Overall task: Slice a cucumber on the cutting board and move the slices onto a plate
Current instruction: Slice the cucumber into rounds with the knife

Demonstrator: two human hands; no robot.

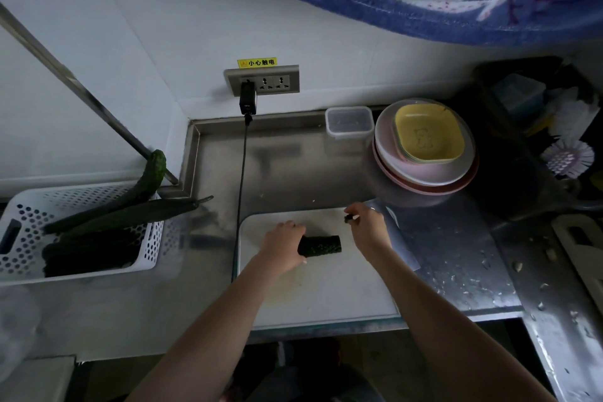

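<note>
While our left hand (283,246) pins the cucumber (321,245) mid-board (326,297), our right hand (368,227) pinches a dark piece (349,218); plates (424,170) stacked at two o'clock on the worktop (287,157).

Yellow sticker (257,62) on white wall (195,26), just above wall socket (262,80). Sticker has black words: 小心触电. Small warning mark at left end of sticker, too tiny to read. Yellow dish (429,135) has faint bear-like shape pressed in bottom, no words. No other words or numbers readable anywhere.
</note>
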